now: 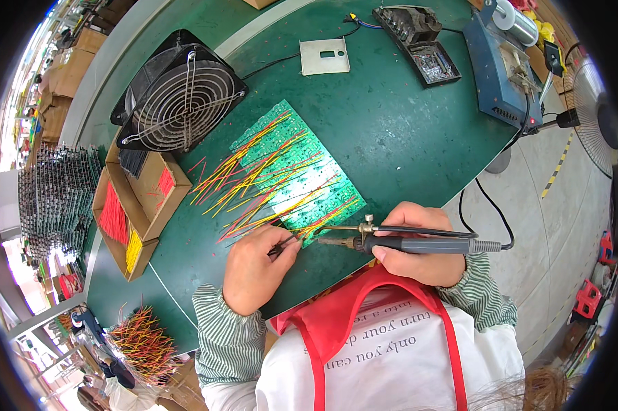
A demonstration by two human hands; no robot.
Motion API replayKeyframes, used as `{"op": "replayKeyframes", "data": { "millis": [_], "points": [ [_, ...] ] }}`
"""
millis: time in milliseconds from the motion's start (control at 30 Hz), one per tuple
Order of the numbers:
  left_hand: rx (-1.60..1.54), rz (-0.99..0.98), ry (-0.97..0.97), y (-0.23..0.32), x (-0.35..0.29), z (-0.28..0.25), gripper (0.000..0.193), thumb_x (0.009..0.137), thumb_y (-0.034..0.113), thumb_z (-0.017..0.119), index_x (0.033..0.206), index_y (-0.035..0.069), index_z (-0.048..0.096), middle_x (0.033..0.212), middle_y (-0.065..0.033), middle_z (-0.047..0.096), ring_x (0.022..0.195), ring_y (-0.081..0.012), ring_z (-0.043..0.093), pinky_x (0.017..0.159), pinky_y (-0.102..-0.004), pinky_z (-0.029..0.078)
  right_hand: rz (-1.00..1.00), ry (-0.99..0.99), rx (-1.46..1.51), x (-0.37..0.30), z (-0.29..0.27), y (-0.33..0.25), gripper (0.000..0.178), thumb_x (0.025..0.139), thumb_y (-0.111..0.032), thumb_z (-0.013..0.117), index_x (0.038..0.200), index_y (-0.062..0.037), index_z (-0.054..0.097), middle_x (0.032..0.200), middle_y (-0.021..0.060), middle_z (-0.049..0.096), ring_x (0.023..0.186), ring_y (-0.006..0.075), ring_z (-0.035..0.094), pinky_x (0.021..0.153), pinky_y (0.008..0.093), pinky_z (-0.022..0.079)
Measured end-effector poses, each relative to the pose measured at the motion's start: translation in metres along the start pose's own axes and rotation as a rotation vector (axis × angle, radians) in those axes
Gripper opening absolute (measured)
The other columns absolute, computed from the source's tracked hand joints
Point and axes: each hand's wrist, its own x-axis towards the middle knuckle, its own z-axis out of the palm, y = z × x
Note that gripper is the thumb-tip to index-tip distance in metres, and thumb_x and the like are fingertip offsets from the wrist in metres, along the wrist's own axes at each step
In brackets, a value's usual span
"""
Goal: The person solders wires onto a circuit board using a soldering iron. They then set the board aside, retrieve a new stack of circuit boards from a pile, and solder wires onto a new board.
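Red apron [343, 301] is nearest, on the near side of the circuit board sheet [307, 170]. Left hand [260, 267], just beside the near corner of this sheet, has its grip clamped on a thin dark tool [277, 251], which points toward the corner. Right hand [425, 267], on the right of the same corner, has its grip closed around a soldering iron [425, 244]; its tip is very near the sheet, but I cannot tell if it touches. The green sheet lies on the counter [391, 130], with red and yellow wires [271, 163] across it, passing its left edge. Left of the sheet is a cardboard box [175, 202] with more wires [116, 219], and farther on that side, a black fan [186, 96]. Past the sheet's far edge lies a pale plate [316, 61], and far to its right a blue machine [490, 79]
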Motion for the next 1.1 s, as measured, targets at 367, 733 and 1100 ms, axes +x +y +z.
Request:
{"op": "replayKeyframes", "data": {
  "millis": [367,733,1100],
  "points": [
    [0.022,0.037,0.000,-0.003,0.004,0.000,0.011,0.077,0.005,0.069,0.079,-0.003,0.061,0.067,-0.0073,0.056,0.056,-0.0134,0.051,0.052,-0.0264,0.040,0.017,-0.025,-0.066,0.006,0.001,0.000,0.020,0.071,-0.013,0.072,0.079,-0.0025,0.057,0.063,0.0053,0.061,0.055,0.0122,0.059,0.052,0.0264,0.046],
    [0.015,0.024,-0.019,-0.001,0.004,-0.003,0.011,0.077,0.005,0.069,0.079,-0.003,0.062,0.067,-0.0068,0.056,0.055,-0.0128,0.052,0.051,-0.0268,0.040,-0.016,0.045,-0.050,-0.001,-0.006,-0.007,0.019,0.071,-0.013,0.072,0.079,-0.0028,0.057,0.063,0.0041,0.061,0.055,0.0116,0.059,0.052,0.0257,0.045],
    [0.144,0.122,0.205,0.022,0.001,0.000,0.007,0.076,0.003,0.068,0.080,0.000,0.063,0.071,-0.0075,0.059,0.054,-0.0135,0.052,0.048,-0.0255,0.040,-0.016,0.098,-0.020,-0.006,-0.014,-0.003,0.019,0.071,-0.011,0.072,0.078,-0.0019,0.057,0.064,0.0034,0.060,0.056,0.0101,0.058,0.052,0.0246,0.045]
  ]
}}
